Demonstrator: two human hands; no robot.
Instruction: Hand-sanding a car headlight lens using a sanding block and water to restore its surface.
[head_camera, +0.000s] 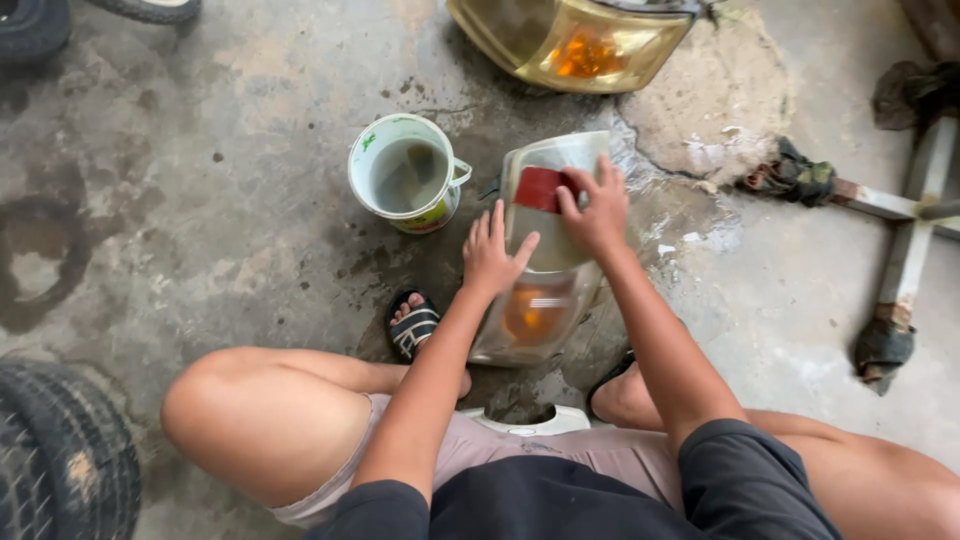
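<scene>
Two hands on one clear plastic headlamp lens with an amber corner (540, 290), lying on wet concrete between the person's feet. Left hand (492, 255) rests flat, fingers spread, on its near-left edge. Right hand (597, 210) pinches a red abrasive sheet (537, 188) against the lens top. Just left of the left hand: white plastic mug (405, 180) holding murky water. Beyond the hands, a second yellowed headlamp (575, 45).
</scene>
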